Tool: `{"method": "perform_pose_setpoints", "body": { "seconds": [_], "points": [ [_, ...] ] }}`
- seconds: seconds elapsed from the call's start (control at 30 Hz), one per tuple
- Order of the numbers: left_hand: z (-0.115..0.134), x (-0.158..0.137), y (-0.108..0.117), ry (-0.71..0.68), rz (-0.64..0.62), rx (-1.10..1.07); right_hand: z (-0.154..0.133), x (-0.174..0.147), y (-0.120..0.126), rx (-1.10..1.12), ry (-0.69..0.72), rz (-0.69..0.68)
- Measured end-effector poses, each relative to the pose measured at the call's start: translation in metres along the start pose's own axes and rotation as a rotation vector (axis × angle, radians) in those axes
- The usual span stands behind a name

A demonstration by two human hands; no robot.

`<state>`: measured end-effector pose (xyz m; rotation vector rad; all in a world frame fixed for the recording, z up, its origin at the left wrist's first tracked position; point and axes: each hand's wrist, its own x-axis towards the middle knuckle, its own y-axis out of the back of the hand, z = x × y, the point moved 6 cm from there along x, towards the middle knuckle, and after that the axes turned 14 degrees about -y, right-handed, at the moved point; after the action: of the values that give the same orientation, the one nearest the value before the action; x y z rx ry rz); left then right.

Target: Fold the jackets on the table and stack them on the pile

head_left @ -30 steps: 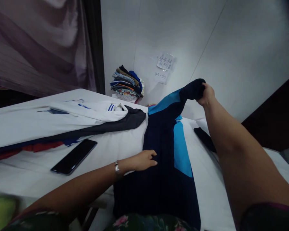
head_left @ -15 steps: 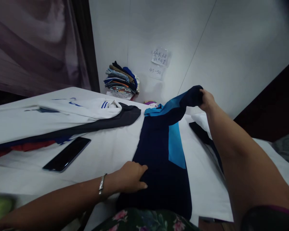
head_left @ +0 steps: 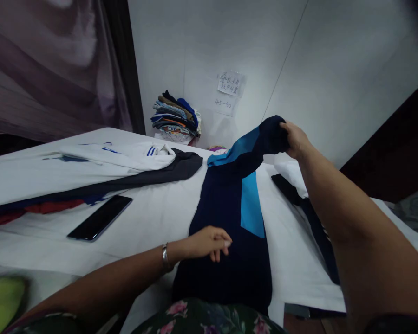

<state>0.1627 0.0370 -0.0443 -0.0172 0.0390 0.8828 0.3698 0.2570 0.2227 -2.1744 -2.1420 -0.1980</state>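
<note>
The right fingers (head_left: 287,132) hold up one sleeve (head_left: 254,146) of a navy-and-blue garment (head_left: 223,199). The left fingers (head_left: 220,244) curl loosely over its body. A phone (head_left: 100,218) lies to their left.

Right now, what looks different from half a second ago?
The left grip has moved right over the navy-and-light-blue top and curled inward. The right grip has shifted slightly left, still holding the navy sleeve end. The black smartphone and folded-clothes stack stayed put.

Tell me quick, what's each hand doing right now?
Left hand: part open, fingers loosely curled over the dark shirt; touching or not, can't tell.
Right hand: closed, holding up the shirt's sleeve end.
</note>
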Motion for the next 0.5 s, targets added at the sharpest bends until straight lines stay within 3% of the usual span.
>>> {"method": "perform_pose_setpoints", "body": {
  "seconds": [0.17,0.23,0.37,0.5],
  "points": [
    [0.000,0.033,0.108,-0.007,0.496,-0.131,-0.009,-0.056,-0.013,-0.257,0.030,-0.124],
    [0.000,0.049,0.145,-0.003,0.633,-0.203,-0.006,-0.074,-0.015,-0.295,0.017,-0.160],
    [0.002,0.091,0.197,-0.015,0.757,-0.232,0.004,-0.096,-0.005,-0.263,-0.047,-0.160],
    [0.005,0.141,0.230,-0.048,0.819,-0.280,0.012,-0.113,0.013,-0.305,-0.087,-0.110]
  ]
}}
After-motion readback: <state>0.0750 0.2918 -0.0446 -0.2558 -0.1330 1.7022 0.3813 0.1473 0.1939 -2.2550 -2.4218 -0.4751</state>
